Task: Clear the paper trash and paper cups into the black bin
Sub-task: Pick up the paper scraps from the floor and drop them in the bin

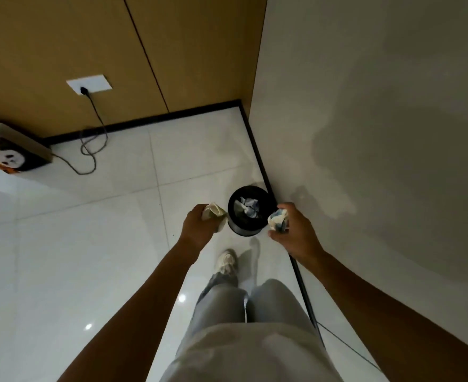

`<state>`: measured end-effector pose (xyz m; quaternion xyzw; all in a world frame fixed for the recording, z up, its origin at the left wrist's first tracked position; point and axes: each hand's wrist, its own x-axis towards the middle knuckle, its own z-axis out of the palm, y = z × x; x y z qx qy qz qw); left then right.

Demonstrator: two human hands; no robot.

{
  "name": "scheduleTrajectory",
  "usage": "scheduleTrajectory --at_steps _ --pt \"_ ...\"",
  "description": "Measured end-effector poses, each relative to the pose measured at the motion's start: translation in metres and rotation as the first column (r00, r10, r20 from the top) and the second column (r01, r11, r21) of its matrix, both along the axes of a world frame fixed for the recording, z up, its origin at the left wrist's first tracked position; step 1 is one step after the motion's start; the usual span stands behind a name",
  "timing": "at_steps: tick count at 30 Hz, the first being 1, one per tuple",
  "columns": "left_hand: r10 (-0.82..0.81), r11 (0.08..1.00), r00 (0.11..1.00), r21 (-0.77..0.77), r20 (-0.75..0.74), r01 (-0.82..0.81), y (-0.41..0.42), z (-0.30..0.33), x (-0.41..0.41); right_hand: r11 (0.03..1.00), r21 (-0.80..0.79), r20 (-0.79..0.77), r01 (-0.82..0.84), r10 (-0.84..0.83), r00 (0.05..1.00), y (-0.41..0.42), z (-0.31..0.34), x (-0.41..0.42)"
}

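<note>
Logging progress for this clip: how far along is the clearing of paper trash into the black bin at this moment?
Partly done: crumpled paper already lies inside the black bin. In hand: the left hand grips a pale paper piece and the right hand grips a blue-and-white paper wad, both held beside the bin, not yet dropped. Left: releasing both. No other trash is in view.

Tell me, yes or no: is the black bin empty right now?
No. Crumpled paper already lies inside the black bin, visible through its open top.
</note>
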<state>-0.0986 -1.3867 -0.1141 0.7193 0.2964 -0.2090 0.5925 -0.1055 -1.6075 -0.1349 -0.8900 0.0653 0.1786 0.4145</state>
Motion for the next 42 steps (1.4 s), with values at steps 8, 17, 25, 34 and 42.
scheduleTrajectory --at_steps 8,17,25,34,42 --pt "0.019 0.999 0.986 0.049 -0.165 -0.011 -0.005 -0.078 0.056 0.999 -0.044 -0.107 0.025 -0.03 0.994 0.0 -0.084 0.08" --pt "0.04 0.996 0.963 0.09 -0.267 -0.016 -0.025 -0.176 0.077 0.994 -0.051 -0.292 -0.101 0.082 0.953 0.009 -0.204 0.153" --pt "0.022 0.999 0.95 0.03 -0.311 -0.014 -0.064 -0.207 0.104 0.996 -0.074 -0.343 -0.041 0.013 0.939 -0.017 -0.215 0.147" --pt "-0.165 0.979 0.921 0.054 -0.353 0.196 -0.097 -0.263 0.151 0.996 -0.078 -0.319 0.048 -0.07 0.945 -0.051 -0.214 0.145" --pt "-0.072 0.985 0.972 0.136 -0.223 0.104 -0.062 -0.212 0.117 0.984 -0.05 -0.306 -0.172 0.149 0.94 -0.021 -0.172 0.155"
